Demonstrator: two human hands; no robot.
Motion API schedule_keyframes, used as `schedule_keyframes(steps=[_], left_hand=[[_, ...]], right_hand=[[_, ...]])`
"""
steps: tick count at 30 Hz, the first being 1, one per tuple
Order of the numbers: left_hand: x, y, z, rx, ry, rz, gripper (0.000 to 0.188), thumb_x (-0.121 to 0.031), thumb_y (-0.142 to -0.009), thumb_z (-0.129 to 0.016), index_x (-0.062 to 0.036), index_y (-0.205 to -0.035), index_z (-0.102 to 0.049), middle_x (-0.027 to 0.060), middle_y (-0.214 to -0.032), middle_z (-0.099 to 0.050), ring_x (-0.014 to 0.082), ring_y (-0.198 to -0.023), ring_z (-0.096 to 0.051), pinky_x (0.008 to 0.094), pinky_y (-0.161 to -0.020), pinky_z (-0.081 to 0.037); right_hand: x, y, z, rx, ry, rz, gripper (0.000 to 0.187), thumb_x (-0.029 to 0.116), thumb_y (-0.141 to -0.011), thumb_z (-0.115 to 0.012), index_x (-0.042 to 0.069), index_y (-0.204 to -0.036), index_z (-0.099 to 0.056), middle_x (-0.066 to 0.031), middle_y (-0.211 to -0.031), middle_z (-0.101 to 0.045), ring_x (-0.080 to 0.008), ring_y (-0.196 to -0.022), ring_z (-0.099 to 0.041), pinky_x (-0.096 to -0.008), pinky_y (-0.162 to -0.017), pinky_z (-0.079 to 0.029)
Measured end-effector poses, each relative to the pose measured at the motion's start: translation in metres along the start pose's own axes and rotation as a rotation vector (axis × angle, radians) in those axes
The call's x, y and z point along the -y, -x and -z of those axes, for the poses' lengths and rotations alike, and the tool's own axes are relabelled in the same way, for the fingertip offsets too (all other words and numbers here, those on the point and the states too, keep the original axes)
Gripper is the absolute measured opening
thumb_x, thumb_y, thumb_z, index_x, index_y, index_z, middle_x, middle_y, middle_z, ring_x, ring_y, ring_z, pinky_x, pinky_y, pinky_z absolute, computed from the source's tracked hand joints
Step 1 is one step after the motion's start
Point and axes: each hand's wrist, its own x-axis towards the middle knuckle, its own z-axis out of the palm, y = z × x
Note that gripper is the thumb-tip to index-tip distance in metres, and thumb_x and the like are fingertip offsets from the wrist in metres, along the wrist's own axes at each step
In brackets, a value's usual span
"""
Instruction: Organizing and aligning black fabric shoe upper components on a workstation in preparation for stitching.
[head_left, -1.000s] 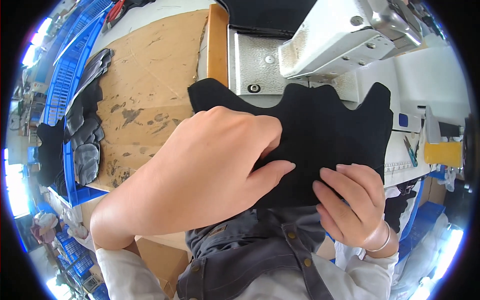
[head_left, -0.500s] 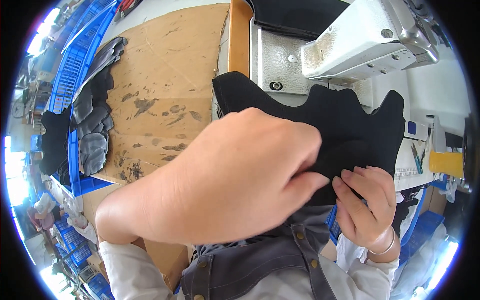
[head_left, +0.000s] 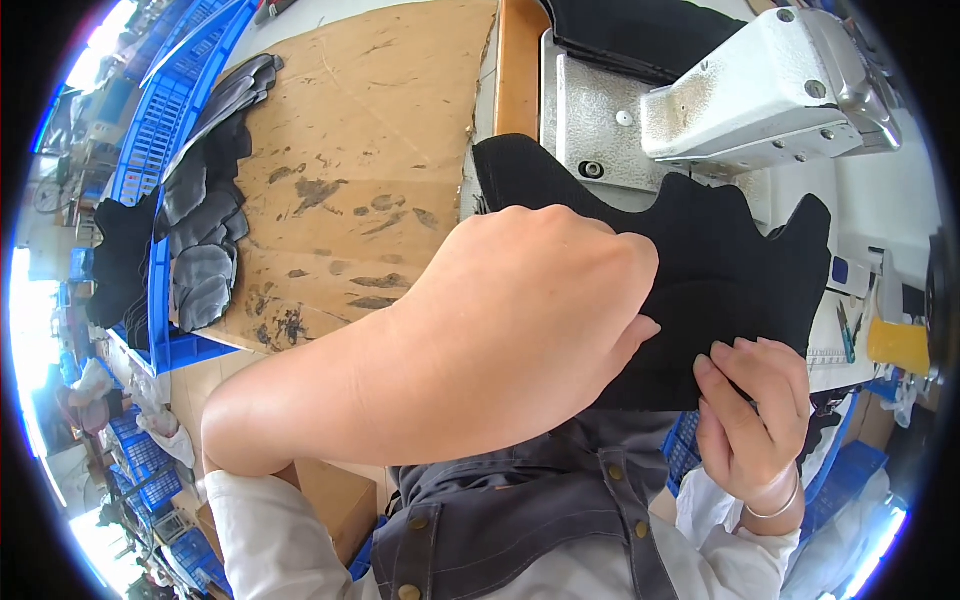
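Note:
A black cut fabric piece (head_left: pixel 730 260) with a scalloped far edge lies in front of the sewing machine. Across its left part reaches my left hand (head_left: pixel 560 290), back up and fingers curled down onto the fabric; the fingertips are hidden, and only the thumb tip shows. My right hand (head_left: pixel 755 410), with a thin bracelet at the wrist, holds the near right edge of the fabric between bent fingers and thumb. Layered edges show at the fabric's left end. Just beyond it stands the white sewing machine (head_left: pixel 750 100).
Left of the machine lies a stained cardboard sheet (head_left: pixel 350 120). Dark cut pieces (head_left: pixel 205 230) overlap along its left side, beside a blue plastic crate (head_left: pixel 160 290). More black fabric (head_left: pixel 640 35) lies behind the machine bed. Small scissors (head_left: pixel 847 330) and a yellow object (head_left: pixel 898 343) are at right.
The view has shifted, so the surroundings sit farther right in the picture. My left thumb has drawn away from my right fingertips, widening the gap between the hands on the fabric.

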Motion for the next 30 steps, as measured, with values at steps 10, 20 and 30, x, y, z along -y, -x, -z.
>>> schedule_keyframes(steps=[10, 20, 30], left_hand=[[0.001, 0.007, -0.005, -0.066, 0.006, -0.012, 0.027, -0.015, -0.08, -0.074, -0.0055, -0.07, -0.051, 0.0054, -0.059, -0.051, 0.0227, -0.051, -0.052, 0.0338, -0.047, -0.038], [-0.008, 0.01, -0.011, -0.166, -0.099, -0.079, 0.027, -0.014, -0.076, -0.076, -0.0058, -0.073, -0.051, 0.0051, -0.063, -0.051, 0.0231, -0.053, -0.053, 0.033, -0.048, -0.04], [-0.037, 0.031, -0.042, -0.48, -0.485, -0.144, 0.04, -0.016, -0.081, -0.065, -0.0035, -0.118, -0.064, 0.0128, -0.127, -0.059, 0.0281, -0.115, -0.059, 0.0383, -0.095, -0.043]], right_hand=[[0.002, -0.002, 0.002, 0.011, 0.001, -0.004, 0.03, -0.003, -0.058, -0.071, -0.003, -0.088, -0.072, -0.0123, -0.094, -0.066, -0.0268, -0.087, -0.061, -0.0394, -0.076, -0.051], [0.013, -0.012, 0.004, 0.123, 0.169, 0.013, 0.033, 0.023, -0.075, -0.066, 0.013, -0.106, -0.073, -0.0092, -0.093, -0.058, -0.0255, -0.087, -0.056, -0.0406, -0.083, -0.05], [0.017, 0.002, -0.012, 0.033, 0.277, 0.004, 0.043, 0.032, -0.076, -0.063, 0.014, -0.115, -0.07, -0.0082, -0.092, -0.056, -0.0241, -0.09, -0.055, -0.041, -0.088, -0.049]])
